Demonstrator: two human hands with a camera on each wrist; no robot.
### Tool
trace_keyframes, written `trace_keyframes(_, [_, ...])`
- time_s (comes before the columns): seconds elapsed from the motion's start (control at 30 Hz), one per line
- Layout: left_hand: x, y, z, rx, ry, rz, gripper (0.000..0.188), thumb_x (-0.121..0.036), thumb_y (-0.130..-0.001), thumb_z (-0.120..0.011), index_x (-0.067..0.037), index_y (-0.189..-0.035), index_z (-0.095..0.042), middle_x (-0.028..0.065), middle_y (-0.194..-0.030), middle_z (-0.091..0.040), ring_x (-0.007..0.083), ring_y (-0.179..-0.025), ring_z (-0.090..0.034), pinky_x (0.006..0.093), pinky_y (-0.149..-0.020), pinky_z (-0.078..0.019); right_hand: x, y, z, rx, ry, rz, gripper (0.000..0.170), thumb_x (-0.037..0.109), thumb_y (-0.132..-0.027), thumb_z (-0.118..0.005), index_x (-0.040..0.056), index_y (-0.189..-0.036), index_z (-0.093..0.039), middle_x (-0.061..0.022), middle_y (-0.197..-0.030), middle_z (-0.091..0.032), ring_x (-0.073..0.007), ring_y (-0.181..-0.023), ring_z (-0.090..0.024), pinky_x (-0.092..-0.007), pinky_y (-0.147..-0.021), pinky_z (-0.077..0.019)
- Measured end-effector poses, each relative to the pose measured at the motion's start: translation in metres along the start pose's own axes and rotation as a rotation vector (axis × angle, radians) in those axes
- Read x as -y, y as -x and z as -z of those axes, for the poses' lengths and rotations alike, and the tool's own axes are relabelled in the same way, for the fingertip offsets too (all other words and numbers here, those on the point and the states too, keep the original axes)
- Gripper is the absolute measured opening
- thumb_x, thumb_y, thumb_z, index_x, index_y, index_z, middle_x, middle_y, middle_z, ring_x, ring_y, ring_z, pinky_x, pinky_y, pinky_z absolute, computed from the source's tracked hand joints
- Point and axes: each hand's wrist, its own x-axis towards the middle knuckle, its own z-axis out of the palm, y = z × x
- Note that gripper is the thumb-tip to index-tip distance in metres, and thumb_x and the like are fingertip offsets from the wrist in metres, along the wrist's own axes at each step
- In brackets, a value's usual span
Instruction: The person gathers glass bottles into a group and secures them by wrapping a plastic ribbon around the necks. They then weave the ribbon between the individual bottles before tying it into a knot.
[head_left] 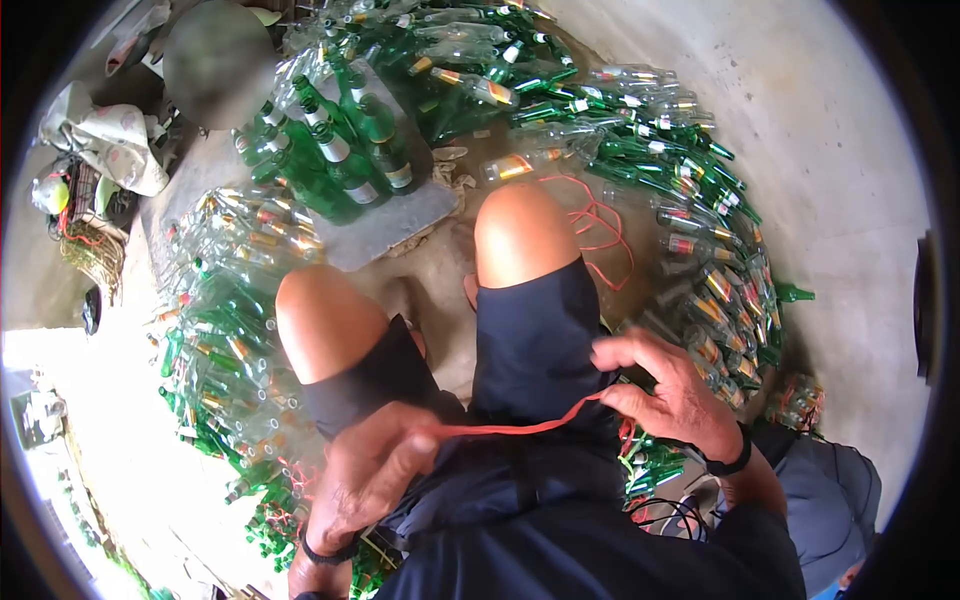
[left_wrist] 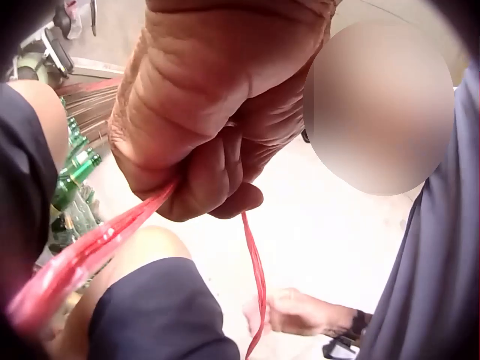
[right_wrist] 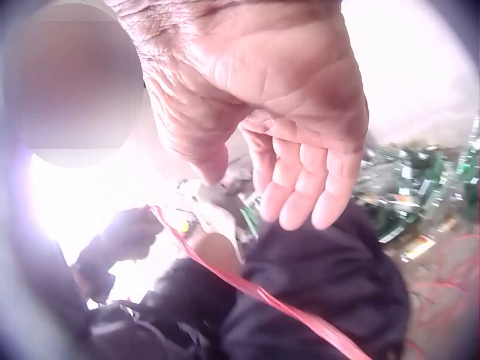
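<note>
Head view, red cord (head_left: 520, 430): lower centre, sagging slightly from left hand (head_left: 378, 468) towards right hand (head_left: 678, 392).
Head view, bottles (head_left: 372, 142): upper left, green glass, slim-necked.
Left wrist view, grip: fingers curled round the cord; crinkled, glossy strand leaving lower left, thin tail hanging below.
Right wrist view, grip: thumb and bent fingers apart; cord crosses beneath, apparently untouched, though blurred.

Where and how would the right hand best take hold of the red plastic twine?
Probably the bare span between left hand and right hand, pinched from above: the red plastic twine is thin and flexible, nothing covers it there, and the left hand's grip should steady it.
</note>
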Motion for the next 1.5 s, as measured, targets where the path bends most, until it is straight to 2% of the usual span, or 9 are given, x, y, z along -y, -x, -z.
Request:
trace_keyframes(0.07, [-0.013,-0.014,-0.008,0.023,0.029,-0.008,0.028,-0.027,-0.106,-0.062,0.001,-0.106,-0.065,0.0020,-0.079,-0.063,0.0078,-0.072,-0.055,0.0235,-0.065,-0.0427,0.031,-0.037,-0.007,0.022,-0.036,0.223,0.051,0.019,-0.088,-0.082,0.0001,-0.129,-0.057,-0.0140,-0.106,-0.069,-0.0312,-0.101,-0.069,-0.0403,-0.089,-0.0539])
trace_keyframes(0.13, [-0.022,-0.025,-0.014,0.066,0.065,-0.068,0.026,-0.025,-0.107,-0.060,0.001,-0.107,-0.066,0.0014,-0.081,-0.063,0.0078,-0.074,-0.055,0.0242,-0.065,-0.0433,0.044,-0.054,-0.024,0.190,-0.212,0.247,0.053,0.017,-0.091,-0.079,0.0006,-0.134,-0.053,-0.0149,-0.106,-0.069,-0.0305,-0.097,-0.070,-0.0397,-0.087,-0.0553])
trace_keyframes(0.17, [-0.024,-0.031,-0.011,0.097,0.051,-0.075,0.025,-0.024,-0.108,-0.059,0.001,-0.107,-0.066,0.0009,-0.081,-0.062,0.0076,-0.074,-0.054,0.0242,-0.066,-0.0434,0.053,-0.058,-0.032,0.263,-0.344,0.109,0.038,0.016,-0.095,-0.076,-0.0002,-0.125,-0.061,-0.0116,-0.094,-0.068,-0.0203,-0.082,-0.070,-0.0336,-0.075,-0.0550])
trace_keyframes(0.27, [-0.029,-0.047,-0.002,0.135,0.175,-0.109,0.024,-0.022,-0.108,-0.059,0.001,-0.108,-0.066,-0.0026,-0.078,-0.056,0.0058,-0.071,-0.049,0.0225,-0.064,-0.0406,0.063,-0.074,-0.028,0.365,-0.365,-0.032,0.017,0.013,-0.099,-0.070,-0.0001,-0.110,-0.068,-0.0057,-0.076,-0.063,-0.0087,-0.067,-0.060,-0.0271,-0.061,-0.0481])
trace_keyframes(0.3, [-0.030,-0.050,0.006,0.136,0.212,-0.085,0.023,-0.022,-0.107,-0.060,0.001,-0.108,-0.066,-0.0030,-0.078,-0.056,0.0049,-0.069,-0.047,0.0216,-0.062,-0.0386,0.067,-0.076,-0.032,0.228,-0.488,-0.074,0.013,0.012,-0.101,-0.067,0.0004,-0.096,-0.071,0.0001,-0.064,-0.056,-0.0037,-0.062,-0.051,-0.0243,-0.056,-0.0402])
trace_keyframes(0.47, [-0.032,-0.046,0.043,0.076,0.206,-0.002,0.027,-0.025,-0.106,-0.061,0.000,-0.100,-0.067,-0.0045,-0.071,-0.053,0.0024,-0.059,-0.041,0.0214,-0.051,-0.0313,0.050,-0.097,-0.015,-0.171,-0.461,-0.064,0.024,0.019,-0.104,-0.060,0.0029,-0.089,-0.069,0.0090,-0.065,-0.048,0.0007,-0.056,-0.037,-0.0206,-0.050,-0.0260])
trace_keyframes(0.83, [0.001,-0.037,0.083,-0.103,0.433,-0.120,0.032,-0.032,-0.109,-0.054,-0.007,-0.089,-0.056,-0.0077,-0.064,-0.036,0.0030,-0.052,-0.027,0.0224,-0.047,-0.0219,0.000,-0.138,0.025,-0.378,-0.650,-0.093,0.023,0.026,-0.106,-0.059,0.0049,-0.098,-0.066,0.0107,-0.065,-0.038,0.0020,-0.054,-0.028,-0.0199,-0.047,-0.0174])
trace_keyframes(1.2, [0.002,-0.064,0.104,-0.395,0.736,-0.269,0.024,-0.027,-0.108,-0.056,-0.004,-0.100,-0.062,-0.0103,-0.066,-0.033,0.0014,-0.052,-0.026,0.0217,-0.045,-0.0204,-0.012,-0.168,0.038,-0.040,-0.430,-0.146,0.024,0.026,-0.103,-0.065,0.0047,-0.092,-0.067,0.0117,-0.063,-0.038,0.0026,-0.052,-0.027,-0.0183,-0.044,-0.0190])
trace_keyframes(1.5, [-0.008,-0.095,0.171,-0.560,0.963,-0.382,0.021,-0.021,-0.106,-0.056,-0.004,-0.115,-0.064,-0.0115,-0.064,-0.029,0.0019,-0.050,-0.023,0.0222,-0.044,-0.0191,-0.022,-0.192,0.074,0.019,-0.358,-0.168,0.023,0.023,-0.102,-0.067,0.0018,-0.092,-0.066,0.0107,-0.063,-0.039,0.0016,-0.052,-0.028,-0.0201,-0.045,-0.0198])
